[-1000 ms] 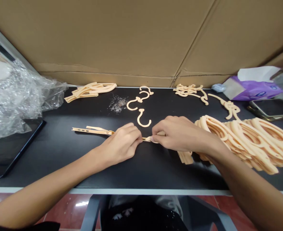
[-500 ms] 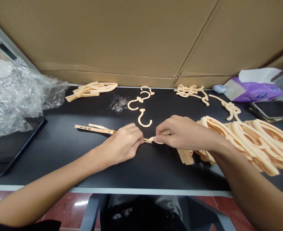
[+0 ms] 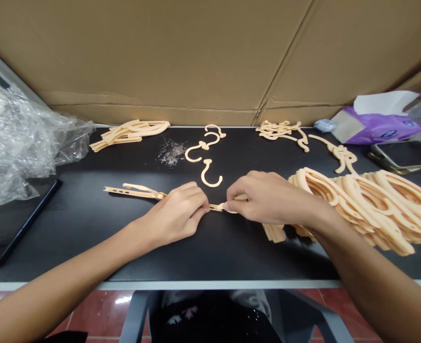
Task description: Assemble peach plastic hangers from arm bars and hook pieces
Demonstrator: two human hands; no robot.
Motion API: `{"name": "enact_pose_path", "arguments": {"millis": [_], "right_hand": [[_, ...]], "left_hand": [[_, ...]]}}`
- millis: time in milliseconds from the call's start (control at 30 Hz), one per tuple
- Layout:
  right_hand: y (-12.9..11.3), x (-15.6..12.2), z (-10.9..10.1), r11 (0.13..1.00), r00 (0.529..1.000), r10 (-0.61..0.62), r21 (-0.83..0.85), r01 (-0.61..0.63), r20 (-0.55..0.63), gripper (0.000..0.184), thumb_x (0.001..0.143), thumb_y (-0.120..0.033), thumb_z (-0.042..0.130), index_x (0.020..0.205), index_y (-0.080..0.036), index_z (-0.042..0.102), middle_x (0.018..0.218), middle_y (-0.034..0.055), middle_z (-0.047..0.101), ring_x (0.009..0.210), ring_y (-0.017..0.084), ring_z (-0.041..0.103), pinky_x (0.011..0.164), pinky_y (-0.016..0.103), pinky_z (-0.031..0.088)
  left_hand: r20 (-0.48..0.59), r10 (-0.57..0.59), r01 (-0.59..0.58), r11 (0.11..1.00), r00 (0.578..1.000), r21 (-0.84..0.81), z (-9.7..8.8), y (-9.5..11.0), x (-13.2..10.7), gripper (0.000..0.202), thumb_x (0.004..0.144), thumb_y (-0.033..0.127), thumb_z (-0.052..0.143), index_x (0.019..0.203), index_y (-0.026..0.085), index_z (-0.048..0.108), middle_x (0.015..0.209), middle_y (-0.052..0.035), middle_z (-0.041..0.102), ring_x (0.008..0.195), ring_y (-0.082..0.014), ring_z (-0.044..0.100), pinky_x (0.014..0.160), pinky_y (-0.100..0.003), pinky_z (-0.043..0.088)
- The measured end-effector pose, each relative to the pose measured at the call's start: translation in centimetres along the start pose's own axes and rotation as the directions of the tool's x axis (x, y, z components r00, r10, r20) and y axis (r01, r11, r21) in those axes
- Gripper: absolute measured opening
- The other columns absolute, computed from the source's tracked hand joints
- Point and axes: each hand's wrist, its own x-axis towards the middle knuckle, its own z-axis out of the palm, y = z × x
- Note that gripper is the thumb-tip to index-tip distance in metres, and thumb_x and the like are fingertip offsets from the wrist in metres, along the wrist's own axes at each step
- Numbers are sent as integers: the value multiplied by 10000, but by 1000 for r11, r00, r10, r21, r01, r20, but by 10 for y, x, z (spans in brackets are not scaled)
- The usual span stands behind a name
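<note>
My left hand is closed on a flat peach plastic hanger piece whose arm sticks out to the left over the black table. My right hand is closed, pinching the same piece's other end, where a small bit shows between the two hands. Just behind the hands lies a loose peach hook. Right of my right hand spreads a long pile of peach hanger bodies.
Two more hooks and some grey crumbs lie further back. Hanger parts lie at back left and back right. Crumpled clear plastic and a dark tablet sit left; a purple tissue pack and phone right. Cardboard wall behind.
Both hands stay closed on the piece between them in nearly the same place; only the camera view has shifted slightly.
</note>
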Motion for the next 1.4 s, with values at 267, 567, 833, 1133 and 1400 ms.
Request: {"name": "enact_pose_path", "arguments": {"millis": [267, 567, 833, 1133, 1400], "right_hand": [[3, -1, 1, 999, 999, -34, 8, 34, -10, 293, 879, -313, 521, 625, -233, 644, 621, -1, 623, 570, 139, 480, 589, 286, 273], [-3, -3, 2, 994, 992, -83, -83, 76, -91, 343, 903, -263, 529, 567, -197, 560, 564, -11, 582, 531, 115, 397, 661, 308, 264], [-4, 0, 2, 990, 992, -95, -108, 87, -78, 311, 869, -179, 521, 558, -194, 526, 539, -25, 543, 528, 120, 335, 699, 321, 256], [-3, -2, 6, 984, 987, -114, -150, 96, -117, 361, 929, -209, 517, 568, -189, 518, 577, -22, 580, 531, 117, 305, 765, 338, 261], [-5, -2, 17, 945, 971, -188, -298, 137, -148, 356, 978, -149, 453, 663, -182, 616, 686, 25, 647, 576, 137, 424, 808, 354, 232]], "left_hand": [[4, -12, 12, 1000, 1000, -9, -1, 0, 1, 176, 932, 56, 537, 809, 138, 633, 806, -48, 684, 783, -181, 588, 719, -319, 503], [1, -7, 7, 1000, 1000, 1, -1, -1, 2, 164, 915, 35, 555, 808, 134, 630, 819, -47, 688, 781, -175, 586, 722, -310, 503], [1, 15, -15, 1000, 1000, 10, -2, 0, 1, 156, 931, 50, 543, 831, 136, 627, 833, -52, 689, 784, -175, 597, 724, -307, 507], [20, -114, 114, 993, 993, 8, -4, 2, 3, 161, 897, 52, 561, 794, 151, 636, 810, -37, 672, 766, -168, 624, 705, -293, 509], [13, -282, 282, 959, 959, -29, -8, 1, 5, 150, 855, 62, 621, 756, 170, 658, 780, -2, 664, 690, -132, 618, 626, -248, 480]]}}
